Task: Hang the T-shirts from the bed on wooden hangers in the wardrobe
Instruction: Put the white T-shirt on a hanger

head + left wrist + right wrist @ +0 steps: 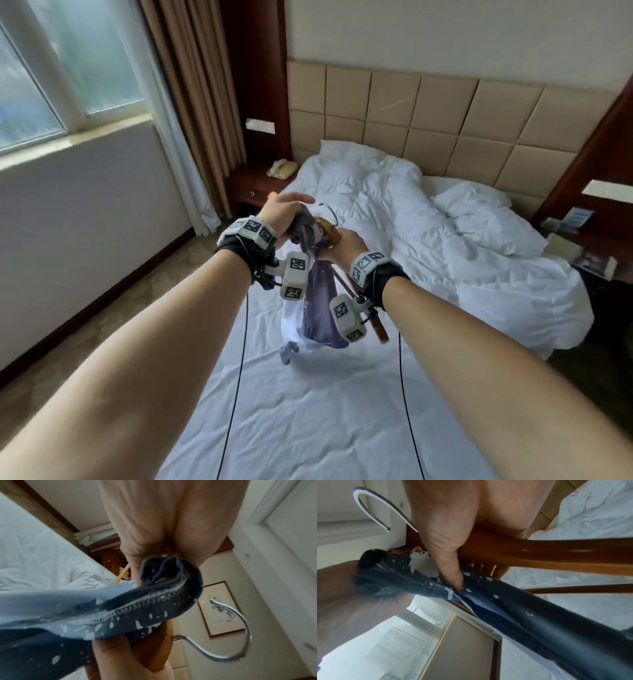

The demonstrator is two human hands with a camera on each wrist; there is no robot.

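Note:
I hold a dark navy T-shirt (320,301) with white splatter above the bed; it hangs down bunched between my wrists. My left hand (287,214) grips its collar (171,580) from above. My right hand (344,241) is wrapped round a wooden hanger (331,233), and its thumb (452,574) presses the T-shirt (496,601) against the wood (539,553). The hanger's metal hook (329,209) sticks up between my hands. One wooden end (381,330) points down past my right wrist. Whether any of the hanger is inside the shirt is hidden.
The bed sheet (308,411) lies below, with a crumpled white duvet (428,240) and pillows toward the padded headboard (445,113). A bedside table with a telephone (281,168) stands at the left beside brown curtains (191,102) and a window. Dark shelves (582,240) stand at the right.

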